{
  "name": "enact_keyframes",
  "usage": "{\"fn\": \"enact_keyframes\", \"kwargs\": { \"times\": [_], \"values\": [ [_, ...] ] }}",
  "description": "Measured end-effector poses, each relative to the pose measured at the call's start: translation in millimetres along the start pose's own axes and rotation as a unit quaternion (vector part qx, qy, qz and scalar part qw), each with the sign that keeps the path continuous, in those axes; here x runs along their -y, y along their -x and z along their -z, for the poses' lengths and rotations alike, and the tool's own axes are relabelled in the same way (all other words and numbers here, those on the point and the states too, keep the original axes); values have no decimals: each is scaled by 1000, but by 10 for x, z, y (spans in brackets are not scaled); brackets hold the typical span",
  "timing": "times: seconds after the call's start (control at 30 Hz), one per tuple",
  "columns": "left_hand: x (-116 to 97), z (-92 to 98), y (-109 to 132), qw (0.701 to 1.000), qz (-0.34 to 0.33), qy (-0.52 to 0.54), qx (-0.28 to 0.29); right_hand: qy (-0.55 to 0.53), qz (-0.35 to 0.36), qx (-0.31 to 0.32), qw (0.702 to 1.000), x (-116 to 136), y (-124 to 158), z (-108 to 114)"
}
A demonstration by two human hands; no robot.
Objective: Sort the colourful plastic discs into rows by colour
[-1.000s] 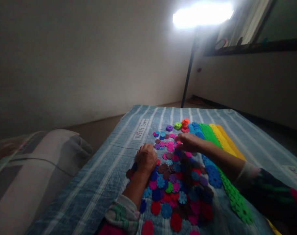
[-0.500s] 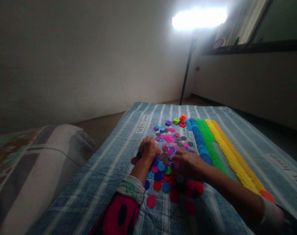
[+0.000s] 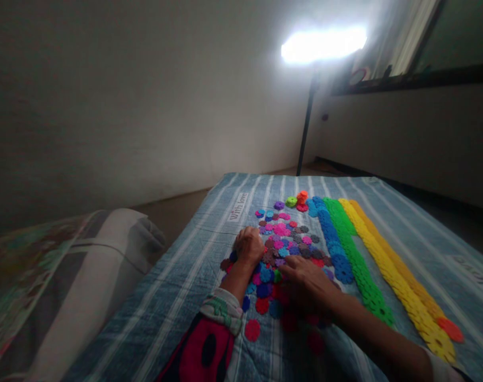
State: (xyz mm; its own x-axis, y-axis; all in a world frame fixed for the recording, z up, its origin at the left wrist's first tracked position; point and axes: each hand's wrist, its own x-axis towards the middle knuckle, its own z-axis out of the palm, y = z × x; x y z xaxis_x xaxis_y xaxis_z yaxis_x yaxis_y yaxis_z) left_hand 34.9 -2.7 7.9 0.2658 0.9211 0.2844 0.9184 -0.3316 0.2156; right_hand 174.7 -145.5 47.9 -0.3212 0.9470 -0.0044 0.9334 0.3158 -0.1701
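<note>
Many small, flower-edged plastic discs [image 3: 281,229] in mixed colours lie scattered over a striped blue cloth. My left hand [image 3: 249,245] rests at the left edge of this pile, its fingers curled in; whatever they hold is hidden beneath the hand. Reaching in from the right, my right hand [image 3: 307,278] is low over the middle of the pile. Its fingers are bent together, with the fingertips among purple and green discs; I cannot make out what is between them. Dark red discs lie in shadow under the right forearm.
To the right run long rows of overlapping blue discs [image 3: 327,228], green discs [image 3: 353,254] and yellow discs [image 3: 385,265]. Small stacks, one of them orange [image 3: 302,197], stand at the far end. Beyond the cloth [image 3: 178,276] is a lit lamp [image 3: 325,45]; folded blankets [image 3: 110,254] lie left.
The view has shifted a little, so everything appears slightly lower and to the right. My right hand's fingertips have moved slightly nearer me within the pile; my left hand stays at its edge.
</note>
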Motion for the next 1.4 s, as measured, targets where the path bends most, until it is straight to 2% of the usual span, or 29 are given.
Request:
{"fn": "enact_keyframes", "kwargs": {
  "times": [0.13,0.3,0.4,0.5,0.6,0.73,0.83,0.93,1.03,1.1,1.17,1.27,1.33,1.4],
  "values": [
    [-9,-10,2,1000,1,1,-2,-13,54,-3,998,146,41,-88],
    [-9,-19,-9,1000,0,4,-3,3,35,-16,999,145,-111,-77],
    [-3,-17,-17,1000,-4,5,-7,10,30,-47,998,105,-19,-148],
    [-2,-13,-28,1000,-5,1,-6,14,-16,-80,997,93,238,-284],
    [-5,-12,-41,1000,-8,-6,-2,15,-79,-64,995,111,445,-360],
    [-13,-19,-56,1000,-11,0,-14,7,-93,-24,995,166,394,-316],
    [-15,-28,-64,999,-14,11,-29,4,-70,-55,996,193,227,-306],
    [-25,-36,-66,999,-22,28,-35,2,-23,-101,995,190,164,-394],
    [-66,-37,-54,996,-51,56,-50,16,41,-182,982,167,286,-522],
    [-113,-33,-31,991,-95,76,-55,8,95,-227,969,151,430,-585],
    [-164,-29,2,982,-159,92,-35,-19,136,-236,962,140,564,-626],
    [-214,-40,50,968,-230,95,29,-45,159,-228,960,130,670,-694],
    [-214,-63,59,967,-233,91,49,-46,162,-233,958,123,676,-756],
    [-189,-92,46,972,-214,88,38,-46,168,-238,956,114,657,-815]
  ]
}}
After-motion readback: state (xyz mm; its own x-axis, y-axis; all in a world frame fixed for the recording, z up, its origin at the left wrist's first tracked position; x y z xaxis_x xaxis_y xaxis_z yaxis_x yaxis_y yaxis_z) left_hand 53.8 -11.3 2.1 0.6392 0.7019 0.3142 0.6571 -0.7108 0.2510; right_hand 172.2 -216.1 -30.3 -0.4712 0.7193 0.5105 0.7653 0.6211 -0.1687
